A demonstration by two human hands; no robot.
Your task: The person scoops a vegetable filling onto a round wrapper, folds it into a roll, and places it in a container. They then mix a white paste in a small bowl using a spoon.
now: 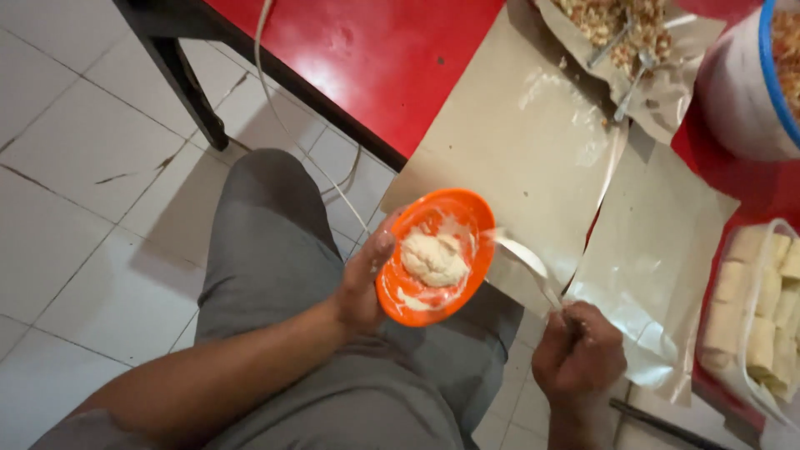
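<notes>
Two hands busy: left hand grips orange bowl, right hand apparently clenches white spoon

Lighting even, moderately bright. Glare on red table; soft shadow beneath it. Slight motion blur throughout.

Food-prep spot: red table, wrapping paper, tiled floor.

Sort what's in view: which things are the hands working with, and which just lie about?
In hand:
left hand holds orange bowl of pale dough
right hand holds white spoon

Lying about:
brown paper sheets
bag of pale rolls
blue-rimmed tub
red table
</notes>
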